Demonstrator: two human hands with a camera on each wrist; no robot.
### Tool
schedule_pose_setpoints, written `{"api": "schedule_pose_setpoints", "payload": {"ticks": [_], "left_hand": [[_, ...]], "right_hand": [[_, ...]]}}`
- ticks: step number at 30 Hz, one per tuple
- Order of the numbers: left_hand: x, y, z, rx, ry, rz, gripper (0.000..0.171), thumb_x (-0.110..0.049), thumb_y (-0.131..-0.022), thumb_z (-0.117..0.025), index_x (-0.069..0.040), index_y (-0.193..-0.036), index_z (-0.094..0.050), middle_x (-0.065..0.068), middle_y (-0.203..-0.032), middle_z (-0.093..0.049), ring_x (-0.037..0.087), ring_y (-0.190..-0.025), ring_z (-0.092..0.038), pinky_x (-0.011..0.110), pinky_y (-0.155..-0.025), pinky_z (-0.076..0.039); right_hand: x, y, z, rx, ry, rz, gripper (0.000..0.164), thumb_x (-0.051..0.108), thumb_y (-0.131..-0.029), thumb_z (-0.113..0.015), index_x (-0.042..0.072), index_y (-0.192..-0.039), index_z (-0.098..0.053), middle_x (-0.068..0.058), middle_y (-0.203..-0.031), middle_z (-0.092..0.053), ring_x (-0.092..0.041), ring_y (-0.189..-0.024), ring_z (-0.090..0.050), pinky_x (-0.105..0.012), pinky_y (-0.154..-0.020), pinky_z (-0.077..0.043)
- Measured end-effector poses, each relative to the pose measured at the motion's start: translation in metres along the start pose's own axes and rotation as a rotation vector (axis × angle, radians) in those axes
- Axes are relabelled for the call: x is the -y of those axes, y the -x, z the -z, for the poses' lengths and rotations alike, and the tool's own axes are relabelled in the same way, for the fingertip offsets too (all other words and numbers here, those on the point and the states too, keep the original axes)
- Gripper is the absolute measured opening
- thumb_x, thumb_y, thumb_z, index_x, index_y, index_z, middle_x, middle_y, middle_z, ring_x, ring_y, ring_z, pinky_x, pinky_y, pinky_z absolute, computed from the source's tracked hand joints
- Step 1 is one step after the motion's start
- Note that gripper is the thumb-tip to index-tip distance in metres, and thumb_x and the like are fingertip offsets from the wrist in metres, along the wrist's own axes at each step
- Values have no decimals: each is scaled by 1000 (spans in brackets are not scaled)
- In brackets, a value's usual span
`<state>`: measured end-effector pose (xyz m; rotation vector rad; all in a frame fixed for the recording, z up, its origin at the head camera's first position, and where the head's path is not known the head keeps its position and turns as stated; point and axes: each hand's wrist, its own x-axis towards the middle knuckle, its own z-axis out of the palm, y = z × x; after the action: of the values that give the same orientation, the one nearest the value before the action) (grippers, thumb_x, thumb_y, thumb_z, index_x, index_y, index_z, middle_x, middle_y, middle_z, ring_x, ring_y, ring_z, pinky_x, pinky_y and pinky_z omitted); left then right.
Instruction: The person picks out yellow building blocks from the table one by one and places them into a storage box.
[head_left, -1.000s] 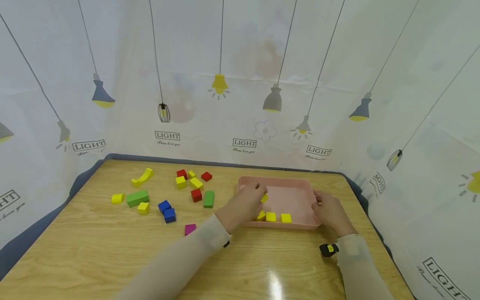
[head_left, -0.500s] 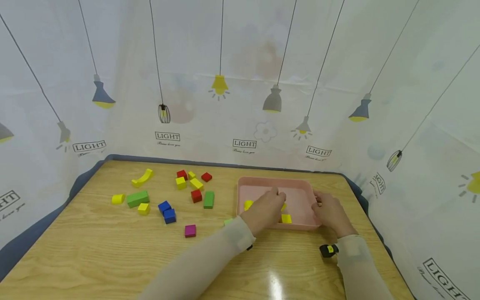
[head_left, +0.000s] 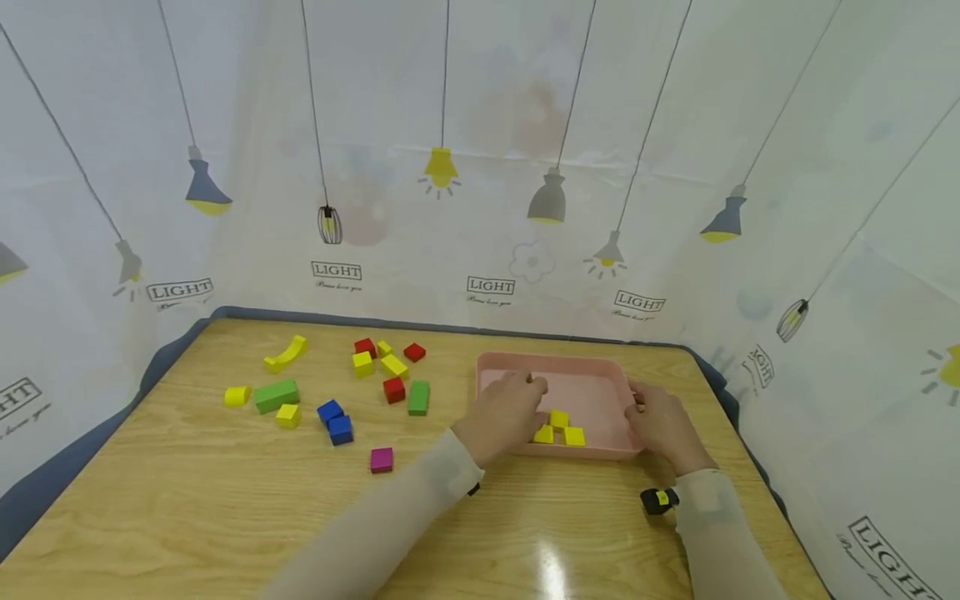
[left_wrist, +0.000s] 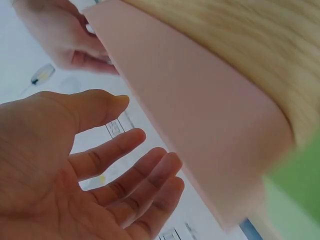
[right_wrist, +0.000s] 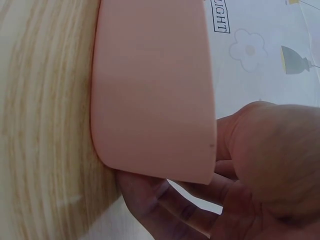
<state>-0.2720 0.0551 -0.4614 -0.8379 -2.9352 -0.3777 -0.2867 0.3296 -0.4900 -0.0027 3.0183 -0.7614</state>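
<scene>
A shallow pink tray (head_left: pixel 588 387) stands on the right of the table. My left hand (head_left: pixel 504 417) is over its left part, and in the left wrist view the fingers (left_wrist: pixel 160 165) are loosely bent with nothing between them. Just right of that hand, a yellow block (head_left: pixel 558 419) sits behind two others, a yellow block (head_left: pixel 544 435) and a yellow block (head_left: pixel 574 437), along the near wall. My right hand (head_left: pixel 663 425) holds the tray's right end, its thumb by the rim and fingers (right_wrist: pixel 145 200) curled around the outer wall. The left hand hides the tray's left side.
Left of the tray lie loose blocks: a green block (head_left: pixel 418 398), a red block (head_left: pixel 393 390), a blue block (head_left: pixel 341 430), a magenta block (head_left: pixel 382 460) and several yellow ones. A blurred green thing (left_wrist: pixel 300 175) is close to the left wrist camera. Printed fabric (head_left: pixel 487 208) rises behind the table.
My left hand moved right with a yellow block, let it go behind the others in the tray, and drew back left. My right hand has stayed at the tray's right end.
</scene>
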Motion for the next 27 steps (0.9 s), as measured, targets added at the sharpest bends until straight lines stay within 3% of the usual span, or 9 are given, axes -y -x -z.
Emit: {"api": "schedule_pose_setpoints", "payload": {"ticks": [5,9,18,27], "left_hand": [[24,4,6,-47,-19,3,39,-34,-96,-69,-13,-127,-61,3,-120,-58,15,-95,-56,28,-81,-54],[46,7,7,-50,-6,70,40,-34,-97,-68,-14,-130,-61,4,-124,-56,18,-102,-55,32,-85,-54],[100,23,16,-104,9,204,37,-32,-96,-69,-16,-129,-62,5,-121,-54,21,-102,-51,39,-89,-52],[146,43,28,-152,7,293,40,-26,-94,-72,-7,-127,-62,15,-118,-54,31,-99,-51,45,-83,-51]], "right_hand": [[-2,0,2,4,3,-2,52,9,-100,-52,-4,-149,-41,-27,-132,-58,-27,-92,-60,-35,-71,-51],[-4,-1,0,8,-6,-7,52,9,-100,-52,-5,-149,-40,-27,-133,-57,-28,-92,-59,-33,-69,-51],[-6,-3,0,-3,1,16,52,9,-99,-52,-5,-148,-41,-27,-133,-58,-31,-102,-62,-47,-85,-53],[-7,-3,-1,12,-22,22,52,9,-100,-51,-4,-149,-40,-27,-136,-55,-38,-117,-59,-53,-93,-50]]}}
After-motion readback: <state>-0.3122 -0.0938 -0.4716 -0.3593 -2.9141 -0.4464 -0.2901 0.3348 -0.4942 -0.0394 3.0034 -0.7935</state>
